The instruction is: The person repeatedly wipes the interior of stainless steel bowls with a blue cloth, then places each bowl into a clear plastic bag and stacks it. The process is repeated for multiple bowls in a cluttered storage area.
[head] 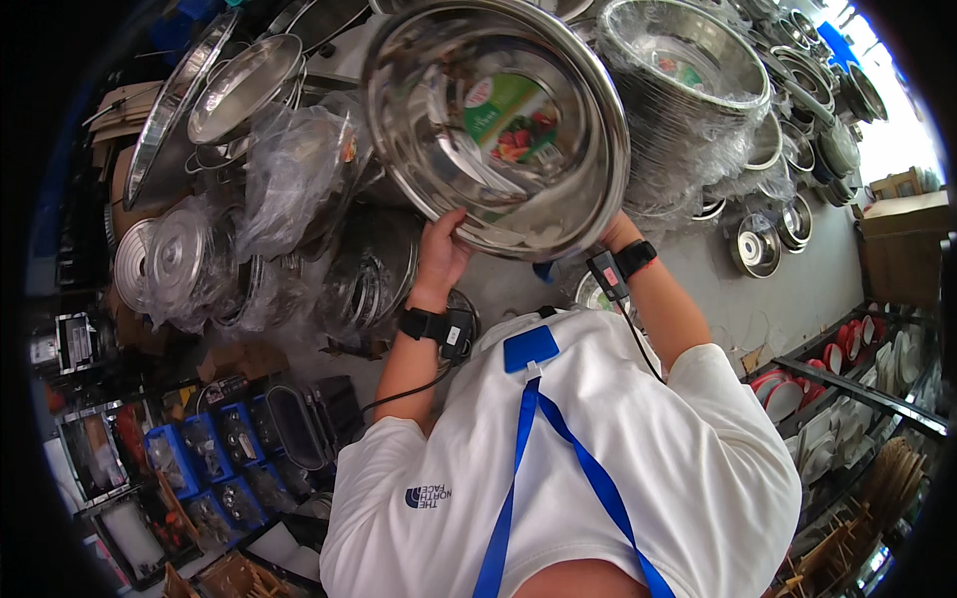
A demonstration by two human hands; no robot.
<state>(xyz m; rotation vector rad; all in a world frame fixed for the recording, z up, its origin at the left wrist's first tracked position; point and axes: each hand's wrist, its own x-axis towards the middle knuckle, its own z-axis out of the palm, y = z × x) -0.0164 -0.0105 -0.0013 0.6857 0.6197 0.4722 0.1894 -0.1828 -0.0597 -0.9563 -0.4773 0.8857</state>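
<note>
A wide, shiny stainless steel basin [419, 142] is raised before my chest, its hollow tilted toward me. A green printed label with pictures of fruit [512, 119] lies on its bottom. My left hand [442, 250] grips the near rim at the left, with the thumb over the edge and the other fingers partly hidden beneath. At the right side of the rim is my right hand [619, 230], mostly hidden behind the basin wall. Right of the basin stands a tall stack of similar steel basins [684, 97], wrapped in clear plastic.
Plastic-wrapped metalware [299, 172] and large round pans [243, 90] crowd the left. Small steel bowls [755, 247] stand on the grey floor [688, 276] at right. Blue bins [202, 445] fill the lower left; racks of plates [819, 433] and a cardboard box [905, 247] stand right.
</note>
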